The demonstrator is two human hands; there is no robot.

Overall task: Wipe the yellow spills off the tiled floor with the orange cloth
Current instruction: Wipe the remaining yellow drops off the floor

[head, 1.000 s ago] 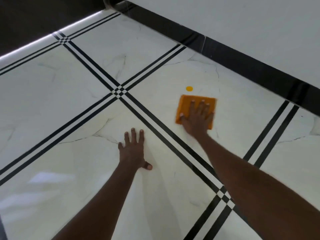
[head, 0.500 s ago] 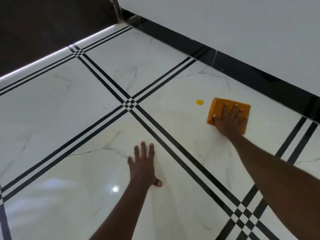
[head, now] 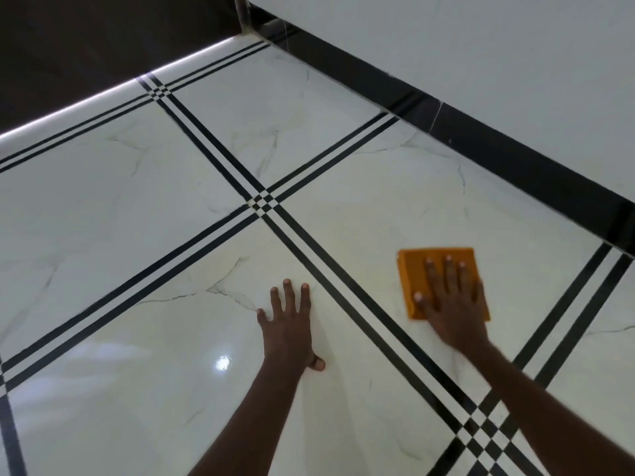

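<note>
black skirting (head: 515, 146) | white wall (head: 481, 46) | dark panel (head: 86, 46)

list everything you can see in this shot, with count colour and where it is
orange cloth: one, orange, flat on the floor tile right of centre, under the right hand
tiled floor: one, glossy white marble-look tiles with black double-line borders, fills most of the view
skirting: one strip, black, along the foot of the wall at upper right
wall: one, white, upper right
dark area: one, dark brown, upper left beyond the floor edge
yellow spills: none visible
left hand: one, spread flat on the tile at centre
right hand: one, pressing flat on the cloth
</note>
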